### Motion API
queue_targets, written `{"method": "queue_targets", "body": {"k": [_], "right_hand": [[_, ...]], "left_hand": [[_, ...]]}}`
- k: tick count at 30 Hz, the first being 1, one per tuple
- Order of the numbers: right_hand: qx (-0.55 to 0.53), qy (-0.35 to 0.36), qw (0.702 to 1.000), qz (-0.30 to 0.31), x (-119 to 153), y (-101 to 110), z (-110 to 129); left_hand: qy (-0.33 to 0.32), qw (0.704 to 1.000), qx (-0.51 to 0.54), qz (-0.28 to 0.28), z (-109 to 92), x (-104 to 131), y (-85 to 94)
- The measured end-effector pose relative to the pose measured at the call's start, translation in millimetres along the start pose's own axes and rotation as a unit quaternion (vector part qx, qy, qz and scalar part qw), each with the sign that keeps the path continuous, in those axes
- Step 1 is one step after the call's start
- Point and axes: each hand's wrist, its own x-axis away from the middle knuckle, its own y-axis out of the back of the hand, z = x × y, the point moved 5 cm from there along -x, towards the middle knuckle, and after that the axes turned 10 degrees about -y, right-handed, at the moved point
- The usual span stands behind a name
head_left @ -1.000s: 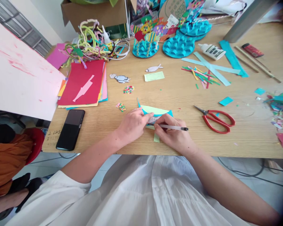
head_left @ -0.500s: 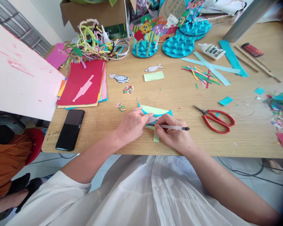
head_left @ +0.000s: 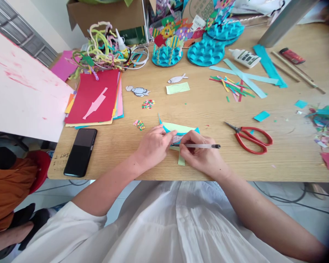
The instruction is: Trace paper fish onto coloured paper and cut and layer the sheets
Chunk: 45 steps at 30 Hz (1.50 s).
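My right hand (head_left: 201, 151) is closed round a pen (head_left: 204, 146), its tip low over a small paper fish cutout (head_left: 177, 138). The cutout lies on blue paper (head_left: 167, 130), with light green paper (head_left: 178, 127) showing just behind it. From the left, my left hand (head_left: 155, 144) presses on the papers, thumb beside the cutout and fingers partly folded; whether it pinches anything cannot be made out. A green strip (head_left: 181, 159) pokes out below. Two small piles of paper bits, one near (head_left: 139, 125) and one farther (head_left: 148, 104), lie beyond my left hand.
Red-handled scissors (head_left: 253, 140) lie on the right, a phone (head_left: 80, 152) on the left. Farther back are a red paper stack (head_left: 94, 96), a fish cutout (head_left: 177, 78), paper strips (head_left: 233, 87), a glue bottle (head_left: 245, 58) and blue bumpy discs (head_left: 205, 53). A seated person's orange clothing (head_left: 12, 188) shows lower left.
The view has shifted slightly, moving the tabletop items a little left in the picture. Both hands keep nearly the same pose, and the pen stays in my right hand.
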Motion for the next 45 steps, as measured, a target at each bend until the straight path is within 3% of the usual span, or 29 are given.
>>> {"method": "queue_targets", "body": {"k": [11,19,45], "right_hand": [[-0.010,-0.017,0.997,0.069,-12,-6,0],[-0.060,-0.060,0.995,0.049,-7,-2,-7],[-0.032,-0.046,0.997,0.044,-4,-5,-7]], "left_hand": [[0.006,1.000,0.001,0.007,1,0,-0.8],[0.003,1.000,0.006,0.006,2,-1,-0.2],[0.005,1.000,0.007,-0.004,0,-1,0.8]]}}
